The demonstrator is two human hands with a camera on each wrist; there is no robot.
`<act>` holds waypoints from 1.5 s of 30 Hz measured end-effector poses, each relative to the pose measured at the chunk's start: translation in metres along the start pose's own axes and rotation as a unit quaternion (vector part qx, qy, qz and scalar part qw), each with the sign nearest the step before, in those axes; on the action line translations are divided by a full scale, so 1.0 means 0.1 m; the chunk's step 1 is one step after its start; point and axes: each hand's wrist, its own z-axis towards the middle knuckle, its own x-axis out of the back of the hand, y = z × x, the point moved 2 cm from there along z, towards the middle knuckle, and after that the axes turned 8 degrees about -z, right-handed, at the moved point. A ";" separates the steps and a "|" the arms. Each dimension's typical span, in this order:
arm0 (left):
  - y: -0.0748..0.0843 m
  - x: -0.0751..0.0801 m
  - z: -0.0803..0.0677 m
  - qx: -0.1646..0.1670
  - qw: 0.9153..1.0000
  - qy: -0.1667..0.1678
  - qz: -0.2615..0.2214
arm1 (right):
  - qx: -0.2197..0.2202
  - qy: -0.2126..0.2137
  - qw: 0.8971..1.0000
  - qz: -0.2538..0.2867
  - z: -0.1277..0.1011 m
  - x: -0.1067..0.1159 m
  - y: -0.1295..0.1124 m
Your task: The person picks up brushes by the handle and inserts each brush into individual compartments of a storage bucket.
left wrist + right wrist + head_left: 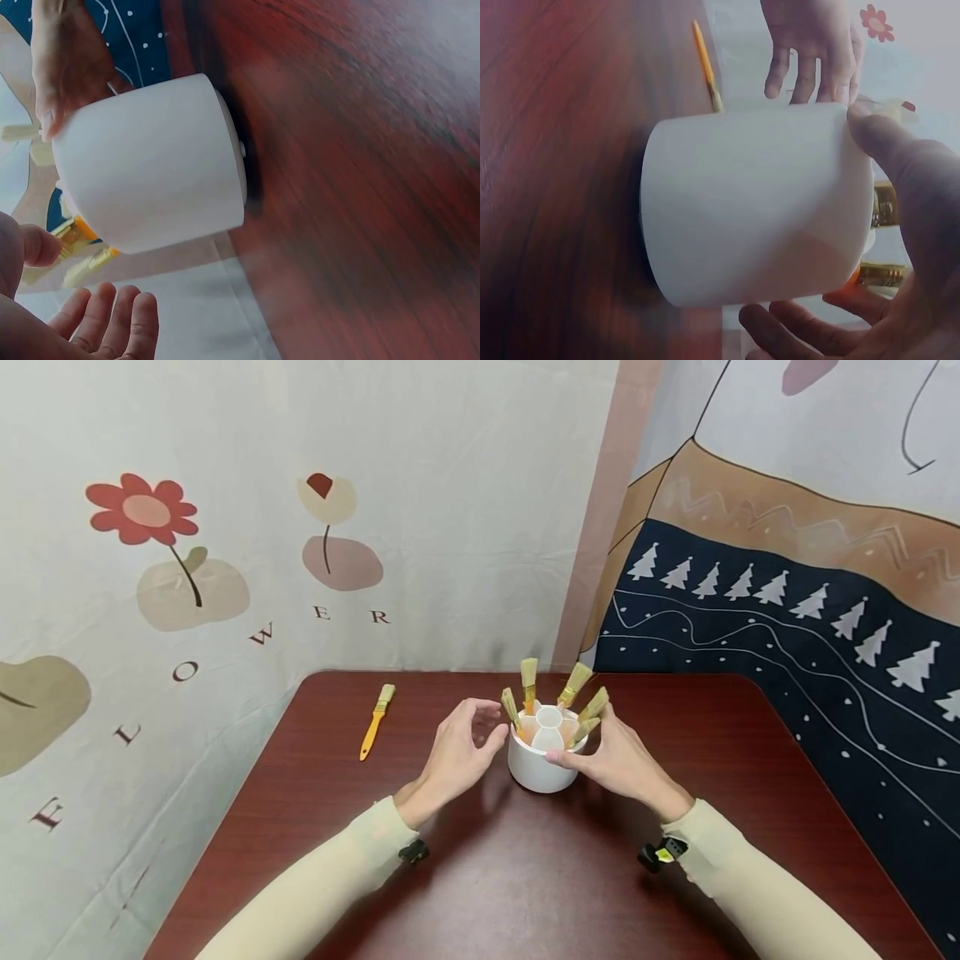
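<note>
A white round holder [536, 770] [150, 165] [757, 202] stands on the dark red table [525, 877]. Several brushes [529, 681] with orange handles stick out of it, bristles up. My right hand [611, 760] [907, 195] grips the holder, thumb on the near rim and fingers round its right side. Just left of the holder is my left hand [457, 752] [105, 322], fingers relaxed, holding nothing. Its thumb is close to the leftmost brush [512, 707]; I cannot tell whether they touch.
One loose brush [377, 720] [705, 64] with an orange handle lies on the table to the far left of the holder. Printed cloth hangs behind the table's back edge and along its right side. Both forearms lie over the near half of the table.
</note>
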 end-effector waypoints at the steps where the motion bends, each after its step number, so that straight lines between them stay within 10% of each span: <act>1: -0.01 0.02 0.00 0.001 1.000 0.001 0.001 | -0.002 0.004 1.000 -0.001 0.00 -0.01 -0.01; 17: -0.29 0.42 0.05 -0.004 0.998 0.026 0.061 | -0.012 0.040 0.999 -0.010 -0.08 -0.03 -0.15; 45: -0.94 1.22 0.02 0.037 0.979 0.044 0.197 | 0.036 -0.032 0.999 -0.009 -0.04 0.11 0.08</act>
